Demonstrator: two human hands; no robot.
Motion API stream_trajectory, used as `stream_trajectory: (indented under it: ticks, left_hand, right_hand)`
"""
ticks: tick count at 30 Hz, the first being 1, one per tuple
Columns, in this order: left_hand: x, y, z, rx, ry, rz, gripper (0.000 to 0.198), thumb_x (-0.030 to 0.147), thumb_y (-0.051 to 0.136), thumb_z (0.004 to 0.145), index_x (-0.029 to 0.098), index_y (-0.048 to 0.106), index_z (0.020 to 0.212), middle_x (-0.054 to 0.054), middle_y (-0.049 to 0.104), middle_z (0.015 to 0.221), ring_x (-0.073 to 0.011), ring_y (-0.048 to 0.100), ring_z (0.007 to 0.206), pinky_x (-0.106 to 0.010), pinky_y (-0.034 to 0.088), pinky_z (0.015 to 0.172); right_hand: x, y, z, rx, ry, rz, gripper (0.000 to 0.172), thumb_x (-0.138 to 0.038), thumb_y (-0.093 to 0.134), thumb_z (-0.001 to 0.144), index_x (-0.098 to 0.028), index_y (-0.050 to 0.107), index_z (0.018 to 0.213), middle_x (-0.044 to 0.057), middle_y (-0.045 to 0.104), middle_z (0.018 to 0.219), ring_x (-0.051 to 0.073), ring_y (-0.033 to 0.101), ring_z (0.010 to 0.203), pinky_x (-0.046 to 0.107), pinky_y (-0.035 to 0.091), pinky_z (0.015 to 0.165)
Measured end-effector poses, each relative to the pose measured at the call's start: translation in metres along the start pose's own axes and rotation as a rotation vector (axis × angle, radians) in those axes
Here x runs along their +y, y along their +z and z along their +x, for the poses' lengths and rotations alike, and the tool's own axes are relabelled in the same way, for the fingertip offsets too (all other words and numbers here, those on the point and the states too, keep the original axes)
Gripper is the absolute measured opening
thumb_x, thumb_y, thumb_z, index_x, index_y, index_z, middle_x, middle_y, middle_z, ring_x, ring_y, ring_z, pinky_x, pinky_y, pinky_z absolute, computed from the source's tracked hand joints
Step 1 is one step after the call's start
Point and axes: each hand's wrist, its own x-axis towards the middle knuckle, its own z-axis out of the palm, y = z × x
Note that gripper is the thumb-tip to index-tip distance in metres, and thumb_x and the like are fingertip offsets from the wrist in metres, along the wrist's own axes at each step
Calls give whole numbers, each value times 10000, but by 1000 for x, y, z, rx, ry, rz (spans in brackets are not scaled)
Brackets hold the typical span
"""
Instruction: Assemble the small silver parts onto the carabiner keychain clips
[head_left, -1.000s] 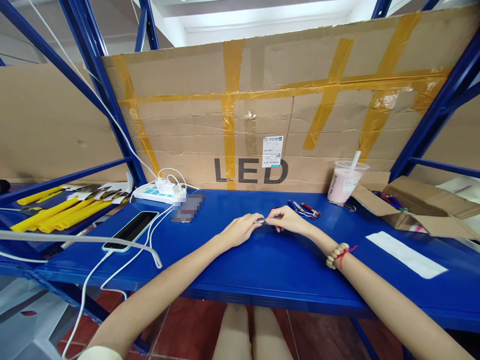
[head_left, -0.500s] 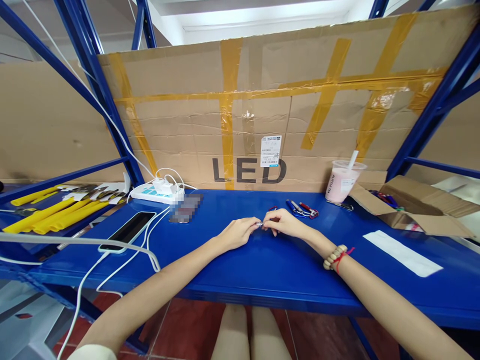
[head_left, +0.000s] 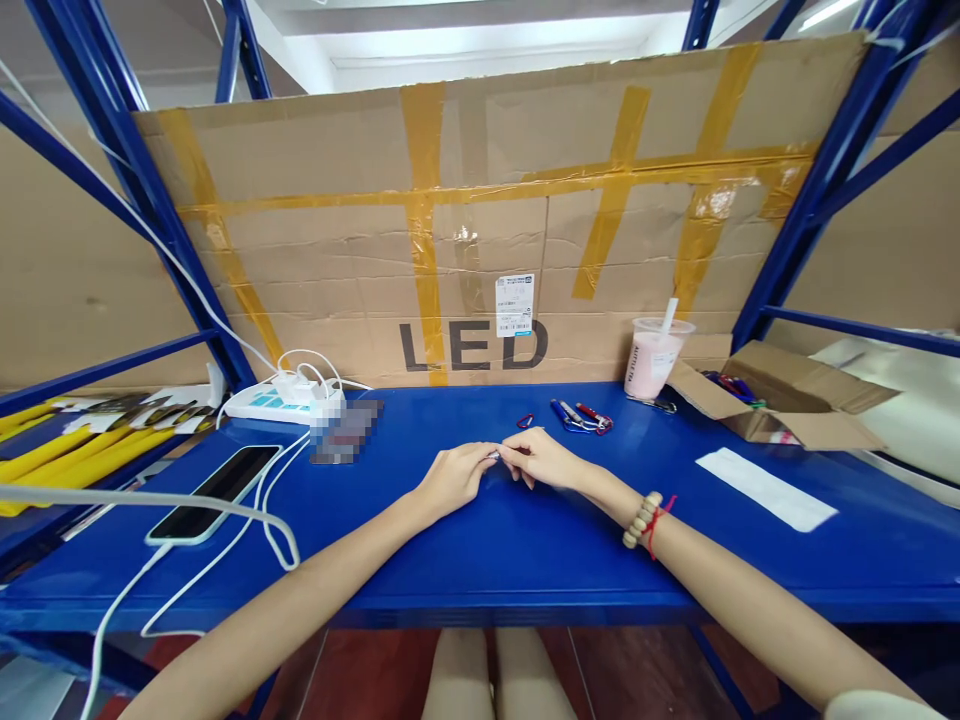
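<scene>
My left hand (head_left: 454, 480) and my right hand (head_left: 546, 457) meet above the middle of the blue table (head_left: 525, 560). Between their pinched fingertips is a small silvery piece (head_left: 494, 455), too small to make out well; the fingers of both hands close on it. Just behind my right hand lies a small red carabiner (head_left: 526, 421). To its right is a little group of blue, silver and red carabiner pieces (head_left: 582, 416).
A pink drink cup (head_left: 656, 358) and an open cardboard box (head_left: 787, 400) stand at the right, with a white strip (head_left: 765, 488) before them. At the left are a phone (head_left: 217, 494), cables, a power strip (head_left: 281, 402) and yellow-handled items (head_left: 82, 460).
The view has turned a little to the right, so things appear further left. Both hands keep their pinch on the small piece, and the red carabiner behind them shows more fully.
</scene>
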Motion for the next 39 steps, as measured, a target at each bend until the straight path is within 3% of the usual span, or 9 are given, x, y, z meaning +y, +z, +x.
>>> stream_trajectory:
  ticks: [12, 18, 23, 29, 34, 39]
  left_hand:
    - [2, -3, 6, -45, -79, -10, 264, 211, 340, 901, 252, 529, 1081, -17, 645, 1051, -165, 606, 947, -255, 471, 799]
    - [3, -2, 10, -48, -105, 42, 256, 221, 317, 916, 240, 513, 1079, -15, 646, 1048, -167, 616, 925, -261, 476, 768]
    - [0, -4, 12, -48, -163, 137, 255, 247, 321, 924, 228, 497, 1108, -34, 630, 1100, -188, 605, 977, -273, 477, 762]
    - [-5, -6, 11, -41, -188, 179, 259, 277, 290, 937, 241, 487, 1100, -16, 640, 1062, -190, 615, 947, -255, 471, 689]
    - [-5, -10, 11, -63, -209, 182, 262, 283, 285, 937, 248, 486, 1101, -8, 643, 1049, -182, 619, 924, -237, 460, 667]
    - [-6, -13, 12, -99, -218, 178, 260, 281, 293, 934, 254, 483, 1109, -1, 646, 1048, -191, 625, 914, -241, 457, 655]
  right_hand:
    - [6, -1, 2, 51, 25, -60, 442, -497, 366, 864, -166, 480, 595, -12, 545, 516, 67, 480, 358, 180, 372, 410]
    - [2, -6, 0, 95, 13, -319, 451, -453, 323, 902, -171, 561, 642, -12, 605, 554, 81, 539, 447, 197, 365, 524]
    - [3, -7, 2, 274, 18, -585, 412, -486, 399, 873, -203, 637, 691, 17, 658, 646, 139, 589, 631, 223, 297, 532]
    - [9, -8, 4, 393, -111, -544, 295, -476, 511, 823, -238, 653, 926, -3, 665, 784, 96, 549, 564, 204, 335, 531]
    - [10, -8, 3, 403, -193, -524, 256, -426, 551, 813, -229, 660, 936, 0, 649, 832, 74, 512, 521, 197, 357, 509]
    - [10, -8, 4, 380, -175, -512, 175, -305, 582, 806, -236, 657, 948, 1, 653, 915, 70, 526, 539, 191, 377, 510]
